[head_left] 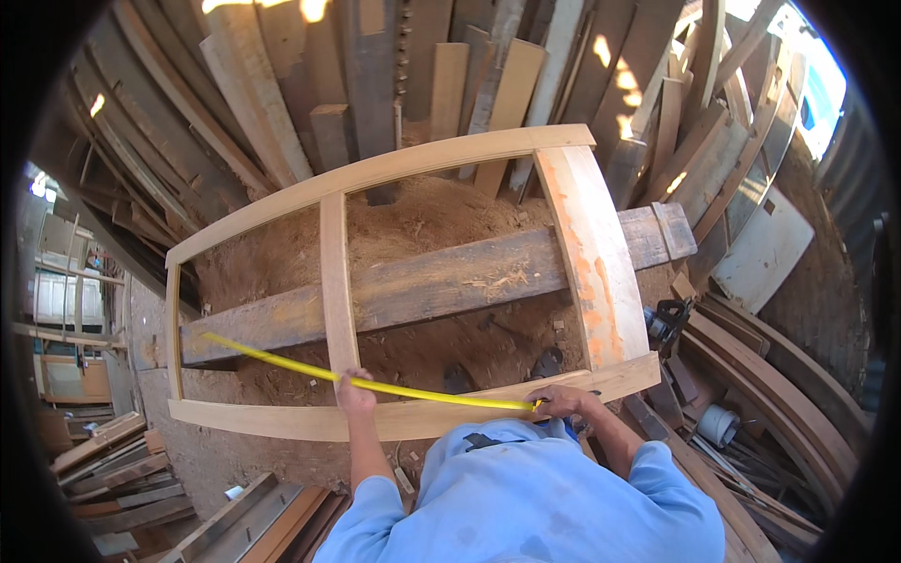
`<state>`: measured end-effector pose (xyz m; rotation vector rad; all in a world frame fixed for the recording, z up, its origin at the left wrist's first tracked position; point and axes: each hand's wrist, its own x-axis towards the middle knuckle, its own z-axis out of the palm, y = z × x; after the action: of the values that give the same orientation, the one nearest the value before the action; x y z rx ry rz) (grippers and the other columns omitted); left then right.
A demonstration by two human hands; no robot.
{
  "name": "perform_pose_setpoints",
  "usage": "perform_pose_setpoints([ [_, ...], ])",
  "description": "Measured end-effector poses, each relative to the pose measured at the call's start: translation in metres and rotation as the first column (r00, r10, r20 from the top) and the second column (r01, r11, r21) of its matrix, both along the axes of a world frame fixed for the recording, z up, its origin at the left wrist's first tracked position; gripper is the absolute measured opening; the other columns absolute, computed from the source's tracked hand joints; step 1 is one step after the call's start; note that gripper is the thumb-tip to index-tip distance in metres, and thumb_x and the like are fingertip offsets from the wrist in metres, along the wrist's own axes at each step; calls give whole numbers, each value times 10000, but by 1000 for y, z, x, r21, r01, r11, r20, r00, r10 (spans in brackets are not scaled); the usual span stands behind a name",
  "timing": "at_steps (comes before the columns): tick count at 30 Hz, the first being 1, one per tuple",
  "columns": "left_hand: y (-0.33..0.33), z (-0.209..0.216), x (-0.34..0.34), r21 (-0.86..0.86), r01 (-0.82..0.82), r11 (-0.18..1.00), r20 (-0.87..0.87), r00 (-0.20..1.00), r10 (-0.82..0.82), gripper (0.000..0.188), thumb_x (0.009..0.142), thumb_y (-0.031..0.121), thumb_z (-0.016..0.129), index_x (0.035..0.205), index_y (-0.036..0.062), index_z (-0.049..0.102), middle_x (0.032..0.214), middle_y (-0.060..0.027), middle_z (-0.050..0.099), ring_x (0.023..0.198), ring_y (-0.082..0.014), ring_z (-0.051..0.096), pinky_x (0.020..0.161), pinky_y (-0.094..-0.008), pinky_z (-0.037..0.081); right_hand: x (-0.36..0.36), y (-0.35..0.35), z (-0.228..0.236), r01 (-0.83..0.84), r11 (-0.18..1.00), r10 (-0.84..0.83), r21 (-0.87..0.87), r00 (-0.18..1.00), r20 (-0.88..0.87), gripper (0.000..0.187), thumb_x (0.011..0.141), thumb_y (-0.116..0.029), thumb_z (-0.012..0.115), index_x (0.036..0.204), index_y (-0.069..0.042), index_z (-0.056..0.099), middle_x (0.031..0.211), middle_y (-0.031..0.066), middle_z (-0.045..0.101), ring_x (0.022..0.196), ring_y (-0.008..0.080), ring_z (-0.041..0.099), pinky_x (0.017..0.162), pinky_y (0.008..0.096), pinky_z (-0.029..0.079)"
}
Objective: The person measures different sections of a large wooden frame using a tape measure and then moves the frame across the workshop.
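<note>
A yellow tape measure blade (pixel 282 361) stretches across the near half of a pale wooden frame (pixel 335 272). My left hand (pixel 357 392) pinches the blade where the frame's middle crosspiece meets the near rail. The blade's free end reaches past it to the left, over a dark plank. My right hand (pixel 561 402) is closed at the blade's right end, by the near rail; its fingers mostly hide what lies inside them. The frame rests across the dark plank bench (pixel 450 277), and its wide right end piece (pixel 601 272) carries orange-brown patches.
Many boards (pixel 450 84) lean upright along the far side. Curved timbers (pixel 770 375) and a whitish cylinder (pixel 718 425) lie at the right, near a dark power tool (pixel 668 319). Stacked offcuts (pixel 141 497) fill the lower left. Sawdust (pixel 413 216) covers the ground.
</note>
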<state>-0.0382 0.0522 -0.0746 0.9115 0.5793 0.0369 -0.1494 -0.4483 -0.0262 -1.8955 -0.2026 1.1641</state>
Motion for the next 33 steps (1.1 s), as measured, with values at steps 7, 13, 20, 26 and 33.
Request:
perform_pose_setpoints([
  [7, -61, 38, 18, 559, 704, 439, -409, 694, -593, 475, 941, 373, 641, 1235, 13, 544, 1086, -148, 635, 1031, -294, 631, 856, -446, 515, 1, 82, 52, 382, 922, -388, -68, 898, -209, 412, 899, -248, 616, 1265, -59, 638, 1055, 90, 693, 960, 185, 632, 842, 331, 518],
  [13, 12, 77, 27, 816, 515, -263, -567, 801, -193, 933, 730, 454, 812, 1425, 21, 364, 1484, -237, 384, 1398, -430, 299, 1160, -525, 219, 2, 99, 52, 840, 543, -839, -2, 543, -33, 322, 922, -259, 608, 1154, -43, 667, 862, 40, 633, 819, 139, 613, 586, 314, 535],
  [20, 109, 48, 1, 178, 888, -424, -975, 102, -196, 1073, 712, 574, 788, 1480, -2, 309, 1475, -262, 440, 1411, -385, 372, 1173, -516, 220, 90, 87, 39, 939, 342, -918, -27, 340, 204, 352, 921, -283, 611, 1168, -34, 648, 925, 82, 626, 850, 198, 629, 554, 370, 588],
  [26, 122, 29, 10, 214, 886, -411, -964, 124, -235, 1068, 696, 614, 776, 1427, -47, 363, 1361, -265, 559, 1320, -367, 508, 1170, -530, 233, 136, 81, 41, 941, 327, -928, -85, 337, 161, 443, 911, -314, 620, 1238, -16, 630, 1034, 152, 663, 882, 266, 671, 618, 411, 630],
  [33, 121, 19, 14, 306, 885, -350, -921, 181, -345, 918, 697, 483, 825, 1334, -77, 473, 1290, -254, 602, 1228, -347, 582, 1026, -410, 465, 149, 85, 29, 942, 311, -928, -127, 330, 174, 442, 919, -331, 623, 1220, -8, 638, 1013, 136, 658, 882, 243, 660, 618, 412, 629],
])
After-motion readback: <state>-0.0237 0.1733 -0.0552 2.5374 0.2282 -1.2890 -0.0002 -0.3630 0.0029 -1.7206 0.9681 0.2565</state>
